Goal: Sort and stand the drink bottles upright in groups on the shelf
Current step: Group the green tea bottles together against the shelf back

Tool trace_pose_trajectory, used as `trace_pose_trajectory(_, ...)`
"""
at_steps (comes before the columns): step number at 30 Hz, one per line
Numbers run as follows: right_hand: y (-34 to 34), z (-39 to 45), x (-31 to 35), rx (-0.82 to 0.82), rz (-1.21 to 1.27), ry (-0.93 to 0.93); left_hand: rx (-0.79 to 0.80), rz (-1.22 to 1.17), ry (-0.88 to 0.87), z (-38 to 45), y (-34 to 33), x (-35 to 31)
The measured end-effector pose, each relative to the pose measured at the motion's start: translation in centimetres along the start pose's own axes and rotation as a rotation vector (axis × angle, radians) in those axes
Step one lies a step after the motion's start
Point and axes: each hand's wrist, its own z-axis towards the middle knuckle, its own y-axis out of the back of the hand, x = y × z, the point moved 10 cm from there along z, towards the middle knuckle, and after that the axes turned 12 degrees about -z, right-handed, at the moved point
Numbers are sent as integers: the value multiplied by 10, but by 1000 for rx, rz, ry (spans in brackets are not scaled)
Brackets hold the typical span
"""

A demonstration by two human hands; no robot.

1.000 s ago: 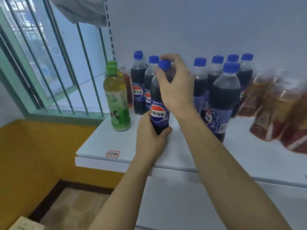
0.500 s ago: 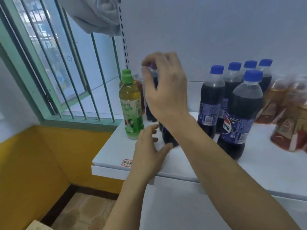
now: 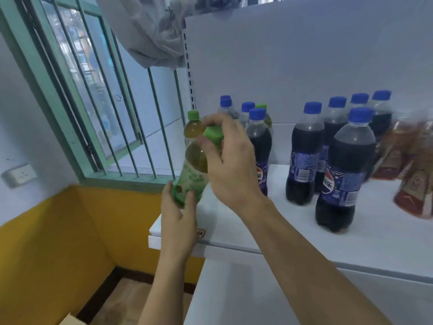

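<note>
Now both hands' fingers pinch one green-tea bottle [image 3: 193,174]; three green caps, nine blue.

Held bottle [image 3: 193,174]: green cap, yellow-green liquid, green label speckled white. Cola bottles [image 3: 343,172], at its 3 o'clock: blue caps, near-black liquid, blue labels with a red, white and blue roundel. Bottles at far 3 o'clock [image 3: 412,165]: amber liquid, red-brown labels, blurred. Shelf [image 3: 281,226]: white. Window frame [image 3: 77,146], 9 o'clock: pale green, matching bars. Wall below [image 3: 58,242]: mustard yellow.
</note>
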Motion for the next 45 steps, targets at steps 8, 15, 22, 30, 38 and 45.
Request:
trace_pose_trajectory(8,185,-72,-21,-311,304,-43,157,-573,-13,-74,-63,-59)
trace_pose_trajectory(15,386,-126,-102,-782,128,-377,615,-560,-15,-184,-255,-95)
trace_pose_trajectory(22,571,-193,-156,-959,-47,-422,843,-517,-15,-292,-426,-103)
trace_pose_trajectory(30,793,-229,-222,-936,-316,-462,1237,-427,167,-448,-645,-78)
trace_pose_trajectory(38,863,-93,-268,-493,-630,-269,1103,20,60,-471,-797,-76)
trace_pose_trajectory(45,840,-49,-325,-300,-727,-202,777,636,-158,-452,-803,-56)
